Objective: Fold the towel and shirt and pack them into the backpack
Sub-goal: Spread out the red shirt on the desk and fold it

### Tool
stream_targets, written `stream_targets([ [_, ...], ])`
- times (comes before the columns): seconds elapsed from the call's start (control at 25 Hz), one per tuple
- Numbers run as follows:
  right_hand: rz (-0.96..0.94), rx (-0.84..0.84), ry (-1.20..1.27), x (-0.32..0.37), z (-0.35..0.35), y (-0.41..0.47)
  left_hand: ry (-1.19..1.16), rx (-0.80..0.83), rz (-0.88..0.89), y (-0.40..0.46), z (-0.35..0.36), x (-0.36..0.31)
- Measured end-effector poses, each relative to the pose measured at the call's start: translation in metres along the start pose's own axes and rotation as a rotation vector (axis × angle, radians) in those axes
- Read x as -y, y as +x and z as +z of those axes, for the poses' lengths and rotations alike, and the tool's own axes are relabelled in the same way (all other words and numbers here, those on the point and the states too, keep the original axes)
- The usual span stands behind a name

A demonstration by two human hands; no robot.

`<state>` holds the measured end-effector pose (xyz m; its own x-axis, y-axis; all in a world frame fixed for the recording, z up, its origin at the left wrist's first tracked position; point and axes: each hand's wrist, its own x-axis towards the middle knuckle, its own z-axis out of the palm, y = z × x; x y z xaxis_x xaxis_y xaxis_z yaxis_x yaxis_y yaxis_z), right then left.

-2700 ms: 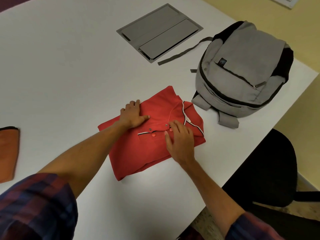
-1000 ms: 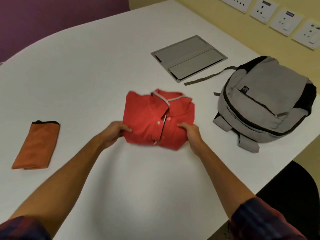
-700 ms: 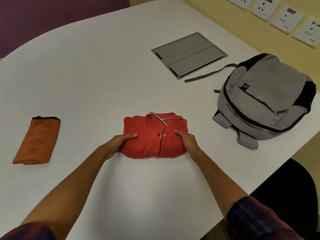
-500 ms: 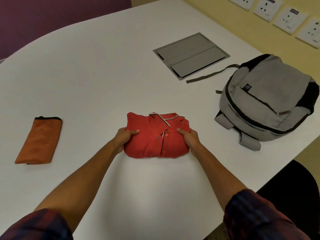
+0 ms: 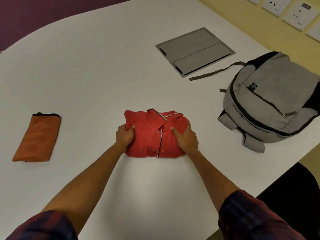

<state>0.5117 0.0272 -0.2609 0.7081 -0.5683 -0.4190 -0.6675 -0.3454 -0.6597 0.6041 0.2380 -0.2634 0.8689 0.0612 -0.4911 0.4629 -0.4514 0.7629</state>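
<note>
1. Head view: the left hand (image 5: 124,135) grips the left edge of the folded red polo shirt (image 5: 152,135), thumb on top, fingers curled under.
2. The right hand (image 5: 186,136) clamps the shirt's right edge the same way.
3. The shirt sits at the middle of the white desk (image 5: 86,66).
4. A folded orange towel (image 5: 37,138) lies well to the left.
5. A closed grey backpack (image 5: 270,104) lies to the right, beside a grey cable hatch (image 5: 194,51).
</note>
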Motion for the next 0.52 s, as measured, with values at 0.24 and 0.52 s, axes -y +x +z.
stream_targets([
  [0.24, -0.074, -0.034, 0.278, -0.013, -0.002, 0.011, -0.003, -0.155, -0.062, -0.002, 0.012, 0.001],
  [0.52, -0.434, -0.294, -0.303, -0.008, 0.005, -0.004, 0.375, -0.249, 0.256, -0.008, 0.016, 0.01],
])
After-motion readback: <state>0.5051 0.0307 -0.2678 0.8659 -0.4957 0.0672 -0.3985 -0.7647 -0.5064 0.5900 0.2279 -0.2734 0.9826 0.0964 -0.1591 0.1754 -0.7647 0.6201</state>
